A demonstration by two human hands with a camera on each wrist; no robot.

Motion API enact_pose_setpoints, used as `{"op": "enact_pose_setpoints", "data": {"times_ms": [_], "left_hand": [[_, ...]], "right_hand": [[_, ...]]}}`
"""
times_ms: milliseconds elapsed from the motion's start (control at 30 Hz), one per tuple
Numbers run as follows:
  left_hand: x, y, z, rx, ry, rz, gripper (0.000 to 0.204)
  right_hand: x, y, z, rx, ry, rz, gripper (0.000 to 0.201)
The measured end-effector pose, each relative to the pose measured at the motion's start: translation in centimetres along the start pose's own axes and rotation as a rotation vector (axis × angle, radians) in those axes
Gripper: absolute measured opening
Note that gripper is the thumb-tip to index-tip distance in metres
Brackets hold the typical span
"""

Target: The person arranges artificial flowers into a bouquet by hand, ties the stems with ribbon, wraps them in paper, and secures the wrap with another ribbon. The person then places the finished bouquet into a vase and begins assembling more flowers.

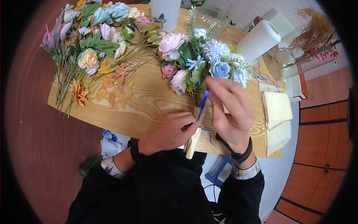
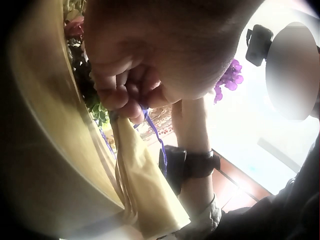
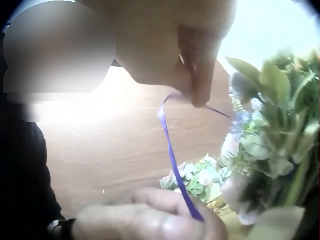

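A bouquet of pink, white and blue artificial flowers [image 1: 215, 52] lies on the table, its stems wrapped in cream paper [image 1: 192, 143] that reaches past the front edge. My left hand [image 1: 169, 130] pinches a blue ribbon [image 1: 203, 106] at the paper wrap. Above the stems, my right hand [image 1: 235, 112] pinches the same ribbon between thumb and finger and holds it up taut from the left fingertips. A loose ribbon tail hangs beside the wrap. In the right wrist view, the ribbon [image 3: 172, 155] runs between both hands. Curled fingers partly hide the spot where ribbon meets paper.
Loose artificial flowers [image 1: 89, 58] and orange leaves [image 1: 117, 84] cover the table's left side. Folded cream paper [image 1: 278, 110] lies at the right, near tangled blue ribbon [image 1: 266, 77]. White ribbed vases [image 1: 258, 39] and a clear glass vase [image 1: 212, 18] stand along the back.
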State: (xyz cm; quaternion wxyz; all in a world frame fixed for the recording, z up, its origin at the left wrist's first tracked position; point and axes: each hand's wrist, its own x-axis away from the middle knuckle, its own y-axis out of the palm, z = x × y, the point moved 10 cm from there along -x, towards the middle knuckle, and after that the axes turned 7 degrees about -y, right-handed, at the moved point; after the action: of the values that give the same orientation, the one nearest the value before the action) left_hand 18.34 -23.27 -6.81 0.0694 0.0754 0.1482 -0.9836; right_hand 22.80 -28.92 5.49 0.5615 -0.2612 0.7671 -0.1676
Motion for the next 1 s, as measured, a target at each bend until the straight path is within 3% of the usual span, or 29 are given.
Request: {"op": "enact_pose_setpoints", "data": {"times_ms": [67, 100, 167, 233, 333, 400, 500, 633, 867, 1000], "left_hand": [[0.0, -0.7, 0.3, 0.055, 0.024, 0.094, 0.005], [0.0, -0.6, 0.1, 0.053, 0.028, 0.091, 0.005], [0.0, -0.5, -0.1, 0.060, 0.068, 0.072, 0.005], [0.0, -0.8, -0.1, 0.012, 0.058, 0.085, 0.005], [0.1, -0.8, -0.2, -0.025, -0.022, 0.046, 0.008], [0.0, -0.3, -0.7, -0.019, -0.090, -0.005, 0.010], [0.0, -0.3, -1.0, 0.019, -0.122, -0.002, 0.011], [0.1, -0.1, -1.6, 0.061, -0.170, -0.009, 0.014], [0.2, -0.4, -2.1, 0.057, -0.202, 0.011, 0.015], [0.2, -0.4, -2.0, 0.063, -0.220, 0.015, 0.015]], "right_hand": [[-1.6, -0.2, -0.1, -0.273, 0.196, 0.165, 0.035], [-1.5, -0.4, -0.1, -0.271, 0.195, 0.169, 0.035], [-1.0, 0.6, -0.9, -0.216, 0.173, 0.022, 0.043], [1.3, 1.5, -1.4, -0.278, 0.187, -0.292, 0.041], [5.2, 0.8, -1.1, -0.205, 0.281, -0.313, 0.035], [8.3, 0.0, 0.7, -0.240, 0.505, -0.179, 0.030], [11.2, -0.6, 2.6, -0.261, 0.680, -0.011, 0.029], [12.0, 2.3, 2.3, -0.398, 0.651, -0.095, 0.036], [10.0, 2.4, 2.0, -0.309, 0.515, -0.153, 0.033], [10.8, 2.7, 3.0, -0.381, 0.569, -0.045, 0.029]]}}
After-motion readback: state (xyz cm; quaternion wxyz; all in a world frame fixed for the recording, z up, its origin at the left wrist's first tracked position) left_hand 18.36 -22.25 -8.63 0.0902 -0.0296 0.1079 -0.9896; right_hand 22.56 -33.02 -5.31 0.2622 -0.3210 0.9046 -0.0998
